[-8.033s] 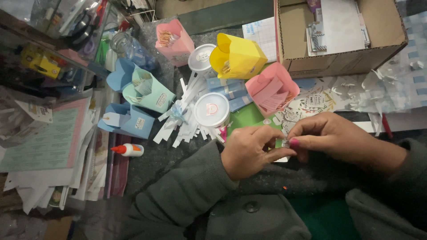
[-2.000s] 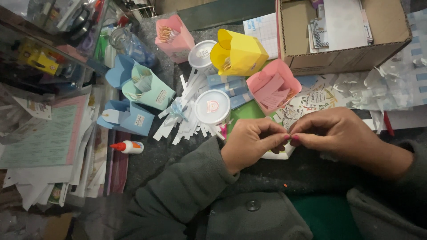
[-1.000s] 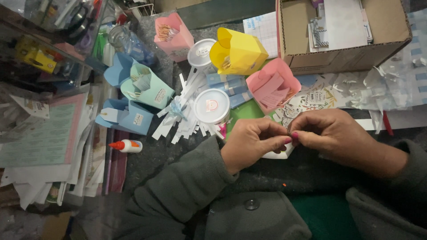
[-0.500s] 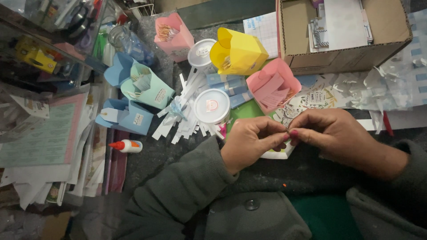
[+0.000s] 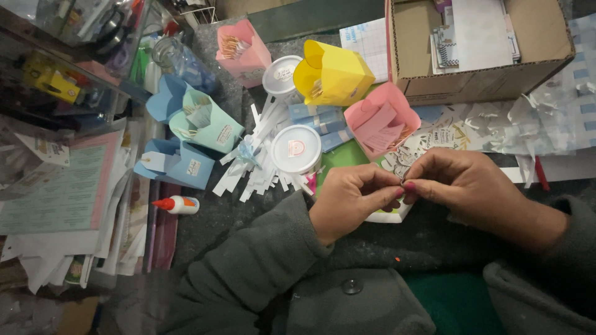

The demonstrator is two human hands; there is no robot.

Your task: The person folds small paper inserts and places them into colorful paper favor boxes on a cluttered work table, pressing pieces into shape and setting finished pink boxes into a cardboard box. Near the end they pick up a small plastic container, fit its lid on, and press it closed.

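Both hands pinching one tiny piece, desk centre.

Left hand [image 5: 351, 198] and right hand [image 5: 462, 186] meet fingertip to fingertip, each grip clenched on a small piece [image 5: 403, 182] too tiny to identify, over a white sheet [image 5: 388, 214]. Best done with light pressure, wrists braced on the desk [image 5: 248, 211]. At 12 o'clock a pink box [image 5: 379, 121] crowds close; white lid [image 5: 296, 149] and paper strips [image 5: 254, 164] at 10; glue bottle [image 5: 177, 205] at 9.

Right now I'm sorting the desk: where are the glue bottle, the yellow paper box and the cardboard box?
glue bottle [image 5: 180, 204], head view, white body.
yellow paper box [image 5: 338, 79], head view, front face.
cardboard box [image 5: 478, 82], head view, near wall.
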